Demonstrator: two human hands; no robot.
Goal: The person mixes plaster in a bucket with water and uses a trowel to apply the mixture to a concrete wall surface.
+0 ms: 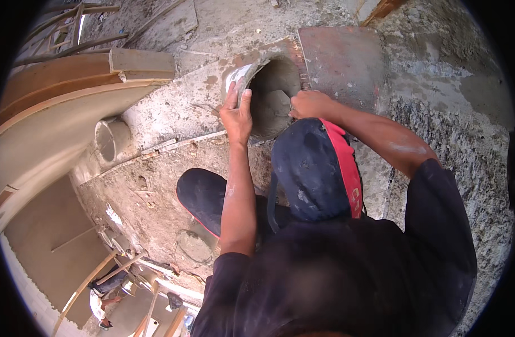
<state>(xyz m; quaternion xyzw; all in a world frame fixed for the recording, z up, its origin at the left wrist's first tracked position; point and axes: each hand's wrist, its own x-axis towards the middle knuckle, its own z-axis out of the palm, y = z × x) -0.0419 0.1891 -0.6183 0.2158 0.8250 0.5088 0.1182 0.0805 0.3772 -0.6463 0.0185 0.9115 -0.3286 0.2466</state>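
Note:
A cement-smeared bucket leans with its dark mouth toward me, its inside coated in grey. My left hand grips the left rim, thumb and fingers on either side of the wall. At the opposite side of the mouth my right hand is closed in a fist. From it a flat grey blade, seemingly a trowel, reaches into the bucket; the handle is hidden in the fist. Both bent knees, in dark trousers with a red stripe, are just below the bucket.
A mortar-stained board lies right of the bucket. To the left stands a second round container beside a curved wall with wooden edging. Rough, rubble-strewn ground surrounds me. Lower left, another person is among wooden poles.

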